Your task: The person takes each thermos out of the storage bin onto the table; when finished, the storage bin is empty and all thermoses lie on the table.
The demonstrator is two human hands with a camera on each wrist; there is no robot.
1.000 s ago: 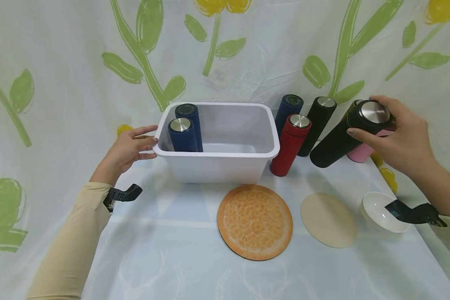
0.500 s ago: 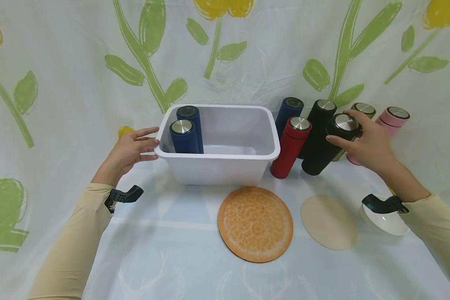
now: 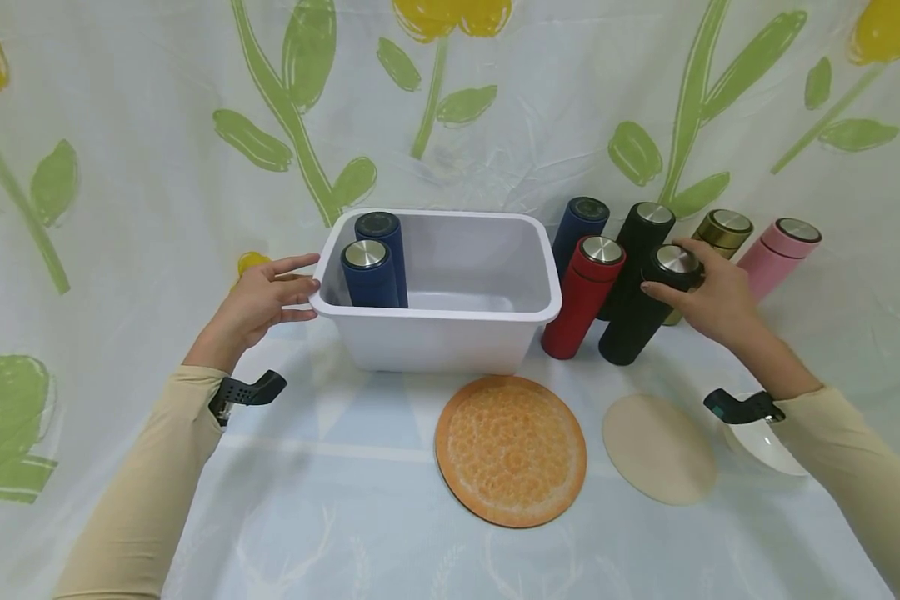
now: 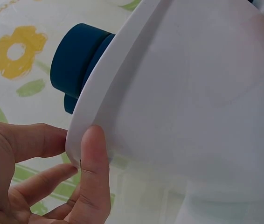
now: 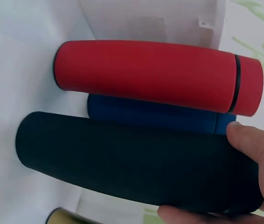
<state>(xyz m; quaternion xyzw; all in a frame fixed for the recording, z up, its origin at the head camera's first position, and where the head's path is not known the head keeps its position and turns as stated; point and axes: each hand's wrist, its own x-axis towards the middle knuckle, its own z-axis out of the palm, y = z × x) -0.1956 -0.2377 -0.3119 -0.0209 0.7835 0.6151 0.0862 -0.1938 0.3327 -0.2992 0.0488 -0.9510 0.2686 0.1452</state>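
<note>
The black flask (image 3: 640, 308) gripped by the right hand (image 3: 708, 296) has a matt, soft-looking coat and a brushed metal cap top; the red flask (image 3: 581, 297) beside it looks equally matt, with the same dull steel disc. The white tub (image 3: 450, 333), which the left hand (image 3: 258, 304) touches at its rim, is smooth plastic with a faint sheen. The gold flask (image 3: 720, 233) looks glossy and metallic. The orange mat (image 3: 510, 450) has a pebbled, rough face; the beige disc (image 3: 658, 448) is flat and matt. The tablecloth (image 3: 345, 517) is thin and slightly shiny.
</note>
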